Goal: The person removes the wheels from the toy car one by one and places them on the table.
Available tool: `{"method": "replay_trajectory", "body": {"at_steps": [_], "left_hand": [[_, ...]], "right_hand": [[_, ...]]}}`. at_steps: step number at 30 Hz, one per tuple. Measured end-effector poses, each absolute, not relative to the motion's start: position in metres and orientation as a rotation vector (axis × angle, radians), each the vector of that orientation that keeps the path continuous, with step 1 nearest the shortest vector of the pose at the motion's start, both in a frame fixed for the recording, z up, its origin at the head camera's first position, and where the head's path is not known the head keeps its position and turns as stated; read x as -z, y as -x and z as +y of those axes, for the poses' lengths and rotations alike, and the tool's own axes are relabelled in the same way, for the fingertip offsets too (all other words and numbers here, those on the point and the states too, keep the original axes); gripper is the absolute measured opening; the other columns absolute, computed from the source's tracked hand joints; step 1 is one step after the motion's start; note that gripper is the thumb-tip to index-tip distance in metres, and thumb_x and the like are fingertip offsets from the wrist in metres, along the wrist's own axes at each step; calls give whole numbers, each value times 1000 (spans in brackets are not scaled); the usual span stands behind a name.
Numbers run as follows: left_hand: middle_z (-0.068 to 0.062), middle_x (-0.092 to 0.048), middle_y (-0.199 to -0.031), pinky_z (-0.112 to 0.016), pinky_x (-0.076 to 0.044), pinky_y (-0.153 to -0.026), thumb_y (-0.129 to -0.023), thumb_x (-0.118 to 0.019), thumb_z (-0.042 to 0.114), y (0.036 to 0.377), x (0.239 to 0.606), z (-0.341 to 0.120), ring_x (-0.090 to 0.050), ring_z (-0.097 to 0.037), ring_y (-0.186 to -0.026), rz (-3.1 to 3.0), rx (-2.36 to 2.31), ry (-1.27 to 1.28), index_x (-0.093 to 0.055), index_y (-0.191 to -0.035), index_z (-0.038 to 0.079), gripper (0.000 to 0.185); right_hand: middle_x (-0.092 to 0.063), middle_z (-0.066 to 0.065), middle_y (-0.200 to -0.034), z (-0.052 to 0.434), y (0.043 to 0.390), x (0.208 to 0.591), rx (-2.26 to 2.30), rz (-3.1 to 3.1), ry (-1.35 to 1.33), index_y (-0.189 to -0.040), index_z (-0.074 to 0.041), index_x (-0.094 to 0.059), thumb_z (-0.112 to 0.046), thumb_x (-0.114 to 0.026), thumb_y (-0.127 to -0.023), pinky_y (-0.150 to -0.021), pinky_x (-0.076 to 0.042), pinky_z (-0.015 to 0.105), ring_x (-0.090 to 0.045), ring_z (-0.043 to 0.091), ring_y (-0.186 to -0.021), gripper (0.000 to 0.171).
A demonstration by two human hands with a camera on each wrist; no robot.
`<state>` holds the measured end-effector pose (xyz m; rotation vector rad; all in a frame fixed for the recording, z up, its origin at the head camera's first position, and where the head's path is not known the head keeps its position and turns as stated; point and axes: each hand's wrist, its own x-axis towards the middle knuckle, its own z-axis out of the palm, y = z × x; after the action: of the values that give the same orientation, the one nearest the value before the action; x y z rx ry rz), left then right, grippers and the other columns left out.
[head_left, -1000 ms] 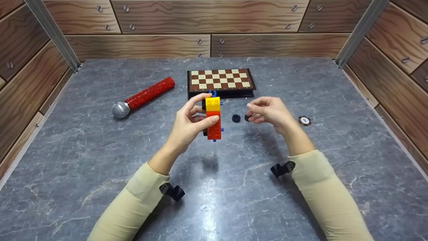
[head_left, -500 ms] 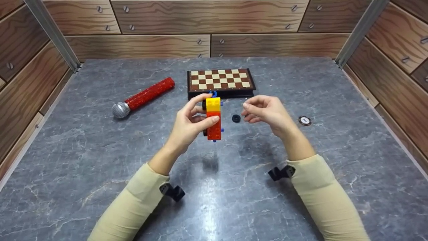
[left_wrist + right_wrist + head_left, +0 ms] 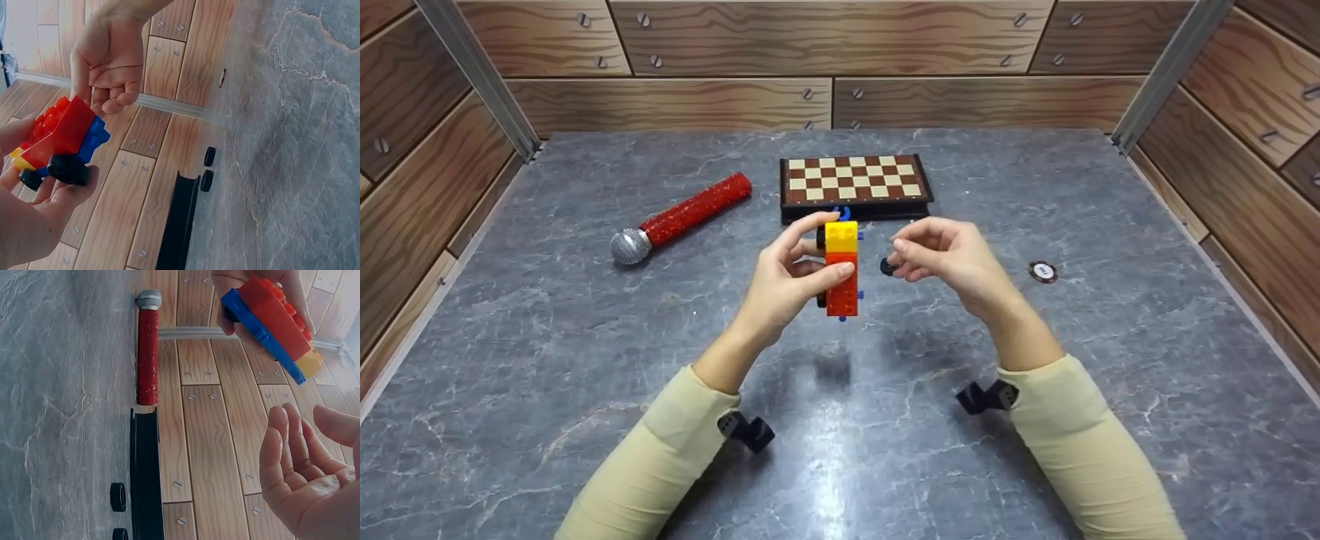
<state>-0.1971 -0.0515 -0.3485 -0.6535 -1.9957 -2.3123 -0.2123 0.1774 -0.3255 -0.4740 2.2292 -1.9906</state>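
Note:
My left hand (image 3: 789, 279) holds a toy brick car (image 3: 840, 267) upright above the table, thumb on one side and fingers on the other. The car has a yellow brick over red bricks, a blue base (image 3: 260, 333) and black wheels (image 3: 67, 169). My right hand (image 3: 934, 251) hovers just right of the car with its fingers loosely curled; in the right wrist view its palm (image 3: 315, 478) is empty. Two loose black wheels (image 3: 118, 496) lie on the table near the chessboard box; in the head view one wheel (image 3: 887, 266) peeks out by my right fingertips.
A closed chessboard box (image 3: 855, 184) lies behind my hands. A red glitter microphone (image 3: 682, 214) lies to the left and a poker chip (image 3: 1042, 271) to the right. Wood-pattern walls (image 3: 825, 45) enclose the grey marble table (image 3: 585, 360).
My right hand has drifted left toward the brick car and now partly covers the loose wheels. The left hand and car have hardly moved.

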Motion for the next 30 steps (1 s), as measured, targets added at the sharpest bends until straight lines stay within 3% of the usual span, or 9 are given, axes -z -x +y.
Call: {"method": "replay_trajectory", "body": {"at_steps": [9,22,27,30], "left_hand": [[-18,-61,-97,-40,-54,-71,-80,-74,11,196,347,-51,-64,-32,-77,-1996,2318,665,-51,-131,17,56],[-17,-62,-95,-38,-54,-70,-80,-73,9,194,351,-48,-64,-32,-77,-2057,2328,743,-52,-130,15,55],[-17,-62,-96,-39,-54,-71,-81,-72,10,194,352,-47,-64,-31,-78,-2087,2309,786,-52,-130,15,54],[-17,-62,-97,-39,-54,-71,-81,-72,10,195,352,-46,-64,-31,-79,-2116,2286,803,-52,-131,14,53]], "right_hand": [[-66,18,-90,169,207,326,2004,2207,552,-100,3,-63,-13,-66,-88,-66,-55,35,-65,27,-73,21],[-61,22,-104,160,203,326,2012,2220,553,-111,7,-57,-16,-67,-87,-68,-54,33,-64,32,-84,35],[-61,19,-104,159,201,326,2024,2203,552,-112,3,-58,-15,-67,-87,-69,-54,32,-62,38,-87,32],[-62,18,-104,159,201,326,2032,2189,553,-112,2,-57,-13,-67,-86,-69,-54,31,-62,34,-85,32]]}}
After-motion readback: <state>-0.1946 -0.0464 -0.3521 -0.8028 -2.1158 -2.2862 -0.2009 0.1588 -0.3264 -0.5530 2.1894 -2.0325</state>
